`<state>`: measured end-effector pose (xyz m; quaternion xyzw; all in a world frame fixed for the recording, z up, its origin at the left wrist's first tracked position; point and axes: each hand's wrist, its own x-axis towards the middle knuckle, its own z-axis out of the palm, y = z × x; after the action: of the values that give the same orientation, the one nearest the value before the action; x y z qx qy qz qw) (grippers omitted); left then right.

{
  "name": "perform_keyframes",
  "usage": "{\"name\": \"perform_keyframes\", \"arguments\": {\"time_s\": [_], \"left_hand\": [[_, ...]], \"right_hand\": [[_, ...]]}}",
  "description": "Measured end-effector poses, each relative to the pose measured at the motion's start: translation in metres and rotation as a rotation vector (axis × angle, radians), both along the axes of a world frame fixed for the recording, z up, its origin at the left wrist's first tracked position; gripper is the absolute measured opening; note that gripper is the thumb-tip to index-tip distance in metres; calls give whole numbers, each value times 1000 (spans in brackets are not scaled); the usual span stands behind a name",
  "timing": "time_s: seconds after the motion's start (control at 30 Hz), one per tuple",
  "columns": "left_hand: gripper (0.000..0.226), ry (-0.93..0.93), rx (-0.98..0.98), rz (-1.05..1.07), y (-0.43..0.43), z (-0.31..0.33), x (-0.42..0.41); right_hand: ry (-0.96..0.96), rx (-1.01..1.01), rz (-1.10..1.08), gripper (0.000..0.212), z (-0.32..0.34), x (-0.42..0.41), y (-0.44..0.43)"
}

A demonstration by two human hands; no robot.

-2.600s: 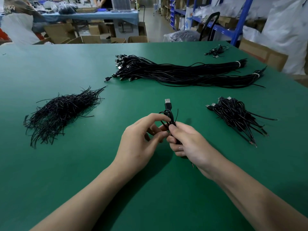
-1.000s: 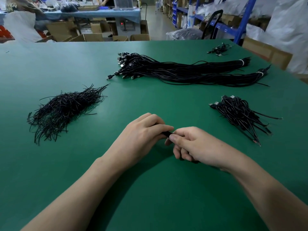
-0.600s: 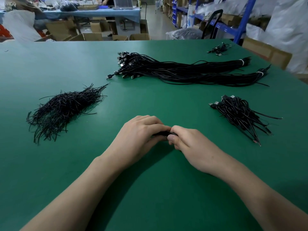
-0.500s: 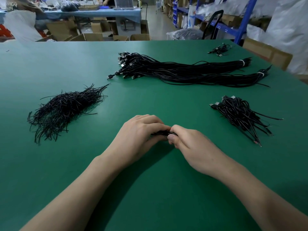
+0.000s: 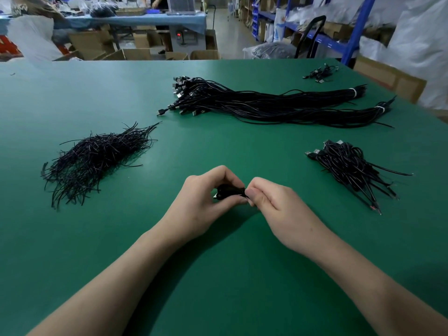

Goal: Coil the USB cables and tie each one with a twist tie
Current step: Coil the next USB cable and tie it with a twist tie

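Head view: the left hand curls its fingers and thumb round a small black coil of cable, holding it over the green table. The right hand meets it from the other side, thumb and forefinger pinching the coil's right end. Whether a tie sits inside that pinch cannot be told. The two hands touch at the fingertips, and the forearms angle in from the lower corners.

To the left, well apart, lies a loose heap of black ties. To the right lies a pile of coiled cables, plugs at its far left and bare ends toward the near right. Farther back, long cables stretch across the table in two bundles. Each bundle is banded white near its right end, with plugs fanned at the left. A small cluster of cables sits near the far right edge.
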<state>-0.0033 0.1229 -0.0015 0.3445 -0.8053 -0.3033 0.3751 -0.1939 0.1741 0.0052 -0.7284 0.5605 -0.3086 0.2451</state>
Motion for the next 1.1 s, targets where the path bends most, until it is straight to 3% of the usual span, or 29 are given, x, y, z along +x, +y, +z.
{"name": "perform_keyframes", "arguments": {"time_s": [0.2, 0.5, 0.73, 0.8, 0.9, 1.0, 1.1], "left_hand": [[12, -25, 73, -40, -1, -1, 3], [15, -206, -159, -33, 4, 0, -1], [32, -253, -278, -43, 7, 0, -5], [29, -281, -330, -52, 7, 1, -5], [31, -280, -297, -80, 8, 4, -6], [35, -246, -202, -104, 7, 3, -5], [39, -172, -68, -123, 6, 1, -3]], "right_hand": [[115, -14, -6, 33, -1, 0, 2], [337, 70, 12, 33, 11, -2, 4], [574, -87, 56, 26, 19, -2, 4], [559, -78, 63, 23, 17, -4, 4], [387, 32, 69, 9, 13, -8, 2], [218, 110, 61, 26, 8, -11, -1], [46, 136, 56, 26, 5, -13, -3]]}}
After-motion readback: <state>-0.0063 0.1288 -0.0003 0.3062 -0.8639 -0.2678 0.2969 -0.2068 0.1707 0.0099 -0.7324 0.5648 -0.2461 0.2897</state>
